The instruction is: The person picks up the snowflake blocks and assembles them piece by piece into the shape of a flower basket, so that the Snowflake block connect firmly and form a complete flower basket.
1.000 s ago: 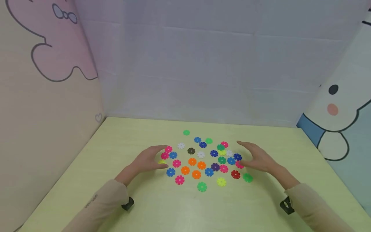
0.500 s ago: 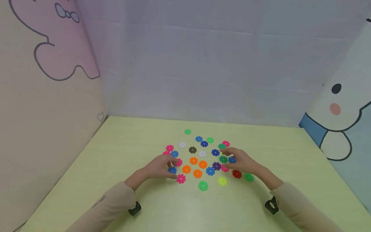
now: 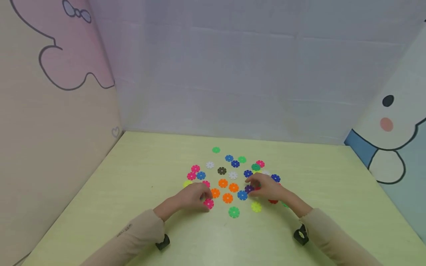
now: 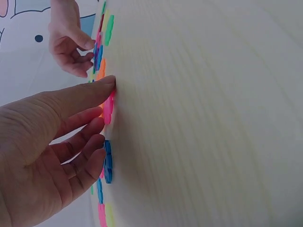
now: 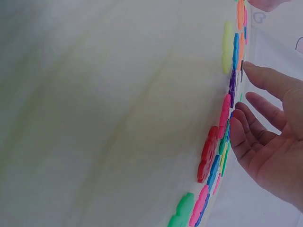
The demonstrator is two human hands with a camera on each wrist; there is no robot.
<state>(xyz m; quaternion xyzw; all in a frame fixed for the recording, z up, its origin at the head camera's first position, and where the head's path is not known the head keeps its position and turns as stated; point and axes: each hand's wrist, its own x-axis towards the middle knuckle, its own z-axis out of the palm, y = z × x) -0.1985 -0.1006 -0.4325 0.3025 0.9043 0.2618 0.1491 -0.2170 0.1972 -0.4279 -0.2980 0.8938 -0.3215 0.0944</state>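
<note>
Colourful notched plastic snowflake discs lie flat and scattered over the table's middle. My left hand (image 3: 193, 197) is low over the left side of them, thumb and fingers apart and gently bent. Its thumb tip is right at a pink disc (image 3: 208, 204), and a blue disc (image 4: 108, 161) lies by its lower fingers in the left wrist view. My right hand (image 3: 269, 187) hovers at the right side, fingers loosely bent, its thumb and fingertips near a purple disc (image 3: 249, 189). It hides parts of a red disc (image 3: 273, 201) and other discs. Neither hand grips anything.
Orange discs (image 3: 227, 198) lie between the hands, with a green disc (image 3: 234, 212) and a yellow disc (image 3: 256, 207) nearer. The pale yellow table (image 3: 206, 240) meets a plain back cloth (image 3: 206, 81). Cartoon-printed panels (image 3: 66, 147) stand at both sides. Dark bands (image 3: 301, 235) sit at the wrists.
Both hands have moved inward over the discs, the left one rightward and nearer, the right one leftward. Their fingers have bent more. The discs lie in much the same places.
</note>
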